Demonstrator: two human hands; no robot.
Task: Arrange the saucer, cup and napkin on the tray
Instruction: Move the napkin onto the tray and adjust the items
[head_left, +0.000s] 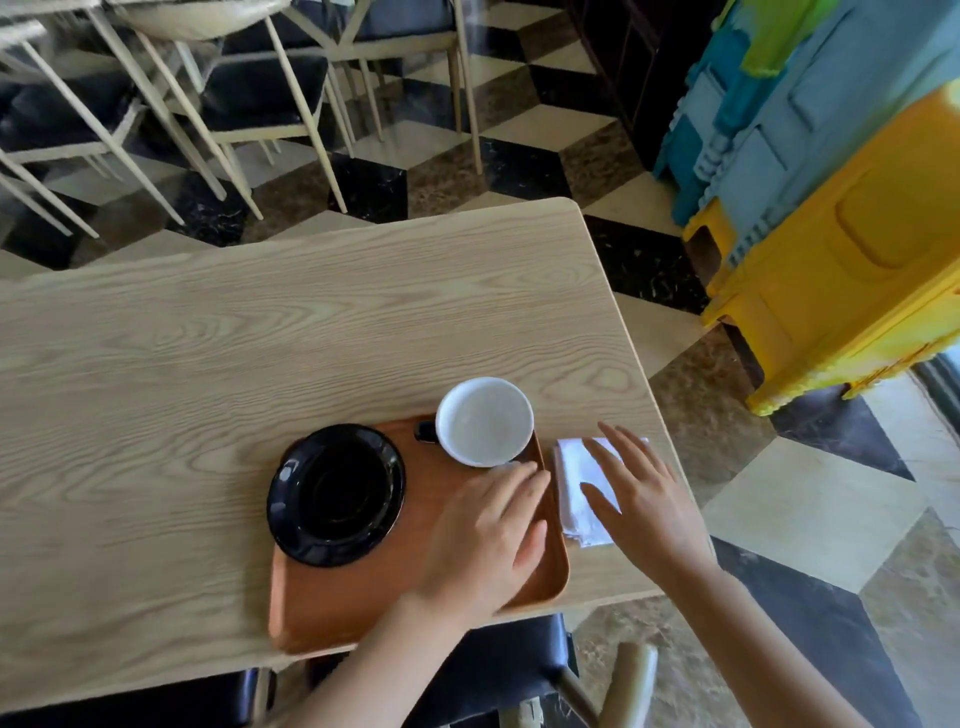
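Worktop (260, 332): light wood grain, rounded corners. Floor (524, 156): black, white and brown cube-pattern tiles. Pale-framed chairs (249, 93) with dark seats stand beyond the far edge. Stacked plastic crates at right, yellow (852, 280) in front, blue (779, 130) behind. Dark seat (498, 670) under the near edge.

Two bare forearms enter from the bottom edge of the head view, each ending in an uncovered hand. The left hand (485, 540) and the right hand (641, 501) carry no gloves, rings, watch or bracelet that can be made out. No sleeve shows on either arm up to the frame's edge. Fingernails are short and unpainted, slightly blurred.
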